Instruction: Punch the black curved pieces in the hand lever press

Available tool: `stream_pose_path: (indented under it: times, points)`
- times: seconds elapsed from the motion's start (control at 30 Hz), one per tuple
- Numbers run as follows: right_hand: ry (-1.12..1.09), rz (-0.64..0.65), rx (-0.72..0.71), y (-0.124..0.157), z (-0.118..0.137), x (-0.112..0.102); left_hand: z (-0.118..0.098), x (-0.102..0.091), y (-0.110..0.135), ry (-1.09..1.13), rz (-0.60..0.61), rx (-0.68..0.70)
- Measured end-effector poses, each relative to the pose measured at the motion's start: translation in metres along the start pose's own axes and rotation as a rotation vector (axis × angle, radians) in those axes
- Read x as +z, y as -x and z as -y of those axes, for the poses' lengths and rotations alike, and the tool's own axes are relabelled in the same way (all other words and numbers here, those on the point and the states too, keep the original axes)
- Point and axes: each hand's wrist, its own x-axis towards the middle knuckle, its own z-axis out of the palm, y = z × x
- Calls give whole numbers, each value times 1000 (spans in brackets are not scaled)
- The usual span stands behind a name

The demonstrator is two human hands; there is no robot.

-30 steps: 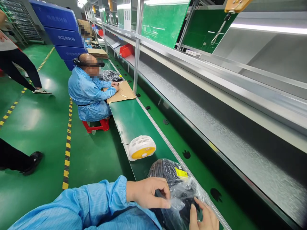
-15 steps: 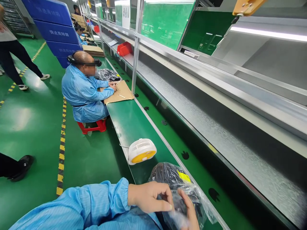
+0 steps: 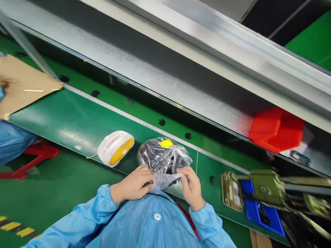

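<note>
A clear plastic bag [image 3: 155, 158] with dark contents and a yellow label [image 3: 166, 143] lies on the green bench right in front of me. What the dark contents are, I cannot make out. My left hand [image 3: 134, 184] has its fingers curled on the near left edge of the bag's loose mouth. On the other side, my right hand [image 3: 191, 187] pinches the right end of that plastic between thumb and fingers. The film stretches between both hands, close to my blue smock.
Left of the bag stands a white and yellow fan [image 3: 116, 148]. Farther left are a cardboard sheet [image 3: 26, 82] and a seated co-worker's blue sleeve. To the right are a green hand press [image 3: 265, 187], a blue tray [image 3: 269, 217] and, on the shelf, a red bin [image 3: 276, 129].
My view has swung right and down, from the aisle and co-worker to the bag. My right hand, blurred before, now pinches the bag's edge; my left hand has come onto its left side.
</note>
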Motion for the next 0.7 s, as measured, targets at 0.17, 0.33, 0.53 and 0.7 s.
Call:
stream_pose_path:
  times: [0.17, 0.33, 0.53, 0.7]
  points:
    - [-84, -360, 97, 27, -5, -40, 7, 0, 1, -1, -19, -122]
    - [-171, -353, 76, 51, -6, -54, 22, -3, -18, -142, -186, -195]
    - [-181, -200, 40, 74, -18, -69, 50, 4, -46, -388, -181, -65]
    - [-116, -220, 118, 97, -45, -87, 52, 40, -56, -302, -183, -57]
